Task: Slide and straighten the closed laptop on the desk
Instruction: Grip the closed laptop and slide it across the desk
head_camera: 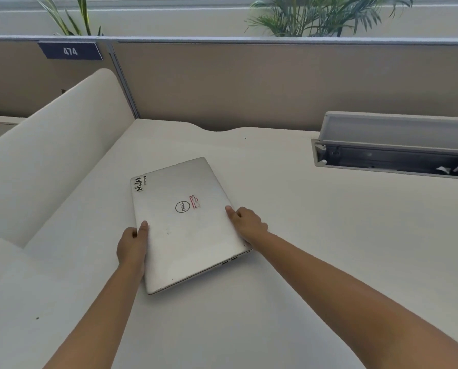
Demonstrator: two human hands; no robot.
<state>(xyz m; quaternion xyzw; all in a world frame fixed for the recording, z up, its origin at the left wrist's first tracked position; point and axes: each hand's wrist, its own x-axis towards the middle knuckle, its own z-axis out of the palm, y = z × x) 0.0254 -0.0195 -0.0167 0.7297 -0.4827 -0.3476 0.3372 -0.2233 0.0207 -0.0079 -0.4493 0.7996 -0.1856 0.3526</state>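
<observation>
A closed silver laptop (185, 225) with a round logo and stickers on its lid lies flat on the white desk (315, 249), turned at an angle to the desk's edges. My left hand (133, 245) grips its left side, thumb on the lid. My right hand (246, 222) holds its right side, thumb on the lid's edge and fingers curled around it.
An open cable tray (393, 155) with a raised grey flap sits in the desk at the right. A beige partition (249, 83) runs along the back, a white curved divider (54, 155) stands at the left. Plants rise behind the partition.
</observation>
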